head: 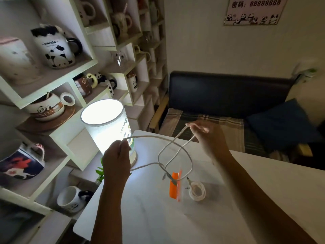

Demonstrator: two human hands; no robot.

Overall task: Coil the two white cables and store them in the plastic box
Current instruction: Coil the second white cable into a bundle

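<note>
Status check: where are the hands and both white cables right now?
Left hand and right hand both grip the loose white cable, looped above the table. Coiled cable beside the plastic box. Lit lamp close left.

The left hand (116, 161) and right hand (204, 132) hold a white cable (175, 150) looped above the surface (246, 199). A coiled cable (197, 191) lies beside the orange-lidded box (175, 186), near a lit lamp (105, 124).
</note>
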